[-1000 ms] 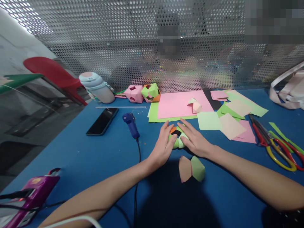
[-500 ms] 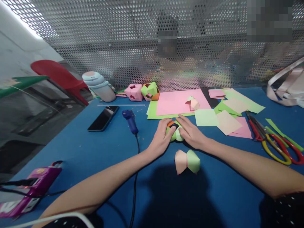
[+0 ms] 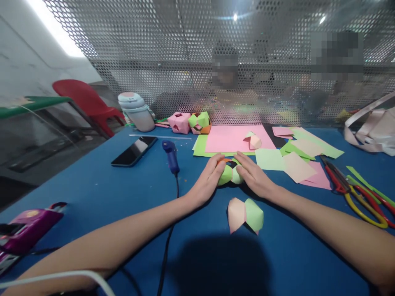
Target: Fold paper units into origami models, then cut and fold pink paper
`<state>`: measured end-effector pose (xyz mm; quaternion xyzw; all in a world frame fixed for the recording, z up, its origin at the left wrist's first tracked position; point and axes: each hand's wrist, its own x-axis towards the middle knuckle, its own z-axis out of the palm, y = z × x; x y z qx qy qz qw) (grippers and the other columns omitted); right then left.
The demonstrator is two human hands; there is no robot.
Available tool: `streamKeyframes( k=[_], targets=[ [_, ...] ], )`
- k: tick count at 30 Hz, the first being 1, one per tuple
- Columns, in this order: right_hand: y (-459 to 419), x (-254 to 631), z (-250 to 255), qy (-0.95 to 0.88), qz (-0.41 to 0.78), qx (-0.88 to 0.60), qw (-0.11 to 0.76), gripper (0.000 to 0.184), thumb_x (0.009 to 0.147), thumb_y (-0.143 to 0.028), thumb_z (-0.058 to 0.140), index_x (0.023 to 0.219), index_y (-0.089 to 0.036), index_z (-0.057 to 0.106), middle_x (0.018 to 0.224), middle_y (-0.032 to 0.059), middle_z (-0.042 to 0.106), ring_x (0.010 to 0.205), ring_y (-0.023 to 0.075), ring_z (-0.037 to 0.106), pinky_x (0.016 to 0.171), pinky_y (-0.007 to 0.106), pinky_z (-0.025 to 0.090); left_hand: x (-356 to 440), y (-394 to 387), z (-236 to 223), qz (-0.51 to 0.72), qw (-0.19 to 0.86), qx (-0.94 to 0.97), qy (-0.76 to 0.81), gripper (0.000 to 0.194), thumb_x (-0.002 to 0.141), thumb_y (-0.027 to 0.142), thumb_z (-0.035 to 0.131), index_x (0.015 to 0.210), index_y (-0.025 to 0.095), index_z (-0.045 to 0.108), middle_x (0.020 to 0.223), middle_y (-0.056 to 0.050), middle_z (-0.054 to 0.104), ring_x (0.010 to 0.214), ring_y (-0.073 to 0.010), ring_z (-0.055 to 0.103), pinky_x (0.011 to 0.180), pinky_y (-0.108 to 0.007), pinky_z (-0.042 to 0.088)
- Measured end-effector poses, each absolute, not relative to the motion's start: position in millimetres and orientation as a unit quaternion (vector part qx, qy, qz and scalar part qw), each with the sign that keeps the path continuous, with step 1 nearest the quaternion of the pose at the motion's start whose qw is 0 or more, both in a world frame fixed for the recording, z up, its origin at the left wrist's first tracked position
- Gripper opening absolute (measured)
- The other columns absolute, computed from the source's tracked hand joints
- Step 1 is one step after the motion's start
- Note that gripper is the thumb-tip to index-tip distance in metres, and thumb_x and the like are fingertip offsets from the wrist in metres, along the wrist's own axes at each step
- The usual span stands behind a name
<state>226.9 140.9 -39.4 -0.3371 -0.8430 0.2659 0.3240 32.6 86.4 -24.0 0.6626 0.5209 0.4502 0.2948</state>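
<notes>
My left hand (image 3: 209, 176) and my right hand (image 3: 253, 174) cup a folded paper ball (image 3: 227, 176) from both sides on the blue table. It is green, pale green and orange, with a dark opening on top between my thumbs. Both palms touch its sides, and they hide much of it. Closer to me lies a separate folded paper piece (image 3: 254, 214), half peach and half light green, touched by neither hand. A small peach and green folded piece (image 3: 254, 142) rests on pink paper sheets (image 3: 228, 137) beyond my hands.
Left of my hands lie a blue corded glue gun (image 3: 171, 157) and a phone (image 3: 135, 151). Finished paper balls (image 3: 179, 123) stand by a bottle (image 3: 138, 113). To the right are loose paper squares (image 3: 269, 159) and scissors (image 3: 352, 191). A purple power strip (image 3: 31, 226) sits front left.
The camera view has tilted up a little. My thumbs have drawn slightly apart, so more of the ball's top and front shows; both hands stay around it. The other paper pieces lie as before.
</notes>
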Motion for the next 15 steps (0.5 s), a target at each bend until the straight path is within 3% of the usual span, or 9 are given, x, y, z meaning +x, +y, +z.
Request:
streamKeyframes(
  k=[4,8,11,15],
  targets=[
    [140,233,-35,-0.861,0.269,-0.319,0.292,0.069,0.097,-0.061,0.04,0.155,-0.025,0.03,0.166,0.0096,0.02,0.153,0.0257,0.016,0.124,0.054,0.018,27,84,-23,0.471,0.319,0.624,0.536,0.056,0.1,0.056,0.034,0.143,0.021,0.045,0.156,-0.009,0.042,0.147,-0.0234,0.034,0.124,-0.044,0.023],
    [143,242,-33,-0.886,0.259,-0.279,0.263,0.092,0.085,-0.064,0.062,0.158,-0.03,0.018,0.168,0.0103,0.009,0.154,0.0306,0.011,0.121,0.059,0.021,17,84,-26,0.462,0.346,0.626,0.524,0.058,0.097,0.054,0.044,0.145,0.023,0.044,0.155,-0.009,0.044,0.145,-0.027,0.038,0.121,-0.048,0.03],
    [144,245,-33,-0.892,0.262,-0.261,0.26,0.108,0.078,-0.063,0.071,0.159,-0.031,0.009,0.167,0.0119,0.009,0.153,0.0322,0.011,0.121,0.059,0.022,7,87,-30,0.427,0.381,0.659,0.488,0.081,0.085,0.051,0.066,0.153,0.023,0.032,0.158,-0.013,0.038,0.145,-0.0313,0.038,0.119,-0.051,0.033],
    [144,245,-36,-0.881,0.269,-0.275,0.276,0.12,0.072,-0.062,0.077,0.16,-0.027,0.004,0.166,0.0159,0.014,0.152,0.0343,0.018,0.12,0.06,0.024,-8,95,-31,0.369,0.38,0.706,0.47,0.108,0.069,0.044,0.084,0.156,0.025,0.023,0.164,-0.014,0.025,0.149,-0.0344,0.028,0.121,-0.055,0.027]
  ],
)
